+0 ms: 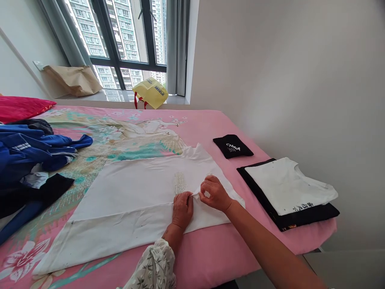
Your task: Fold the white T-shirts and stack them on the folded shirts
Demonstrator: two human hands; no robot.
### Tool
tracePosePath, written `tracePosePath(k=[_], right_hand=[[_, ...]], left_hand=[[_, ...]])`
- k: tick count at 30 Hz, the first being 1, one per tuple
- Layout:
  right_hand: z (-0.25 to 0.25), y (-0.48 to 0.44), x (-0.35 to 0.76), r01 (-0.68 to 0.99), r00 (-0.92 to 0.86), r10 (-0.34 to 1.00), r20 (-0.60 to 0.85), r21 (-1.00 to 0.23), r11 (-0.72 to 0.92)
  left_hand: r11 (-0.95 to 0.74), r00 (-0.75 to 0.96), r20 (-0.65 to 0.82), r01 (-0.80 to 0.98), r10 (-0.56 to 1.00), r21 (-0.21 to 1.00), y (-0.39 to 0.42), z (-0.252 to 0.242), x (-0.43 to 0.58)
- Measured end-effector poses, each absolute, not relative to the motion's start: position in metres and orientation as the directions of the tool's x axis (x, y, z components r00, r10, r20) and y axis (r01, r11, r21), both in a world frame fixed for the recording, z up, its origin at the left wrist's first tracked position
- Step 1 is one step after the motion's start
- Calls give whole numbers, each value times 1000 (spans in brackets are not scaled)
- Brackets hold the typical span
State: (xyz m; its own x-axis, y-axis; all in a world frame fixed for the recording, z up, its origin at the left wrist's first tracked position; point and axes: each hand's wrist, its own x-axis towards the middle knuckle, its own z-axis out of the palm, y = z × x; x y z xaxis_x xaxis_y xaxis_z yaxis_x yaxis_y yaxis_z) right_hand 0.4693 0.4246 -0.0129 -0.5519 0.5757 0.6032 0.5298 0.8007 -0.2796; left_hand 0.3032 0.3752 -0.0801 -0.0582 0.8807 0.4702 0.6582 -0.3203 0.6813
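A white T-shirt (126, 188) lies spread on the bed, its neck end to the right and a small printed patch near its middle. A lengthwise crease runs along its near half. My left hand (182, 209) rests on the shirt just below the print, fingers closed on a bit of the cloth. Close to its right, my right hand (215, 194) pinches the same shirt between thumb and fingers. A short ridge of fabric is raised between the two hands. The fingertips of the left hand are partly hidden.
A folded white shirt (285, 184) lies on black folded clothing (319, 214) at the right edge. Behind is a small black folded item (233, 146). Blue clothes (30, 148) are heaped at left. The windowsill holds a paper bag (75, 80) and a yellow bag (152, 92).
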Motion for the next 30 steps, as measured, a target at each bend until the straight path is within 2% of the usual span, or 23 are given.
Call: tracePosePath(k=[9, 14, 20, 25, 30], right_hand=[[-4, 435, 464, 552, -630, 641, 438, -327, 767], [4, 438, 458, 568, -673, 623, 398, -262, 780], [11, 443, 459, 591, -686, 621, 379, -207, 780], [5, 445, 467, 633, -695, 653, 301, -174, 754], [-2, 447, 471, 643, -687, 659, 304, -167, 747]], left_hand=[[-283, -58, 399, 614, 915, 737, 378, -72, 302], [-191, -74, 272, 536, 959, 822, 386, -62, 302], [-60, -127, 154, 548, 980, 834, 400, -51, 303], [-15, -162, 129, 566, 978, 824, 398, -43, 312], [-18, -193, 161, 587, 968, 810, 397, -48, 321]])
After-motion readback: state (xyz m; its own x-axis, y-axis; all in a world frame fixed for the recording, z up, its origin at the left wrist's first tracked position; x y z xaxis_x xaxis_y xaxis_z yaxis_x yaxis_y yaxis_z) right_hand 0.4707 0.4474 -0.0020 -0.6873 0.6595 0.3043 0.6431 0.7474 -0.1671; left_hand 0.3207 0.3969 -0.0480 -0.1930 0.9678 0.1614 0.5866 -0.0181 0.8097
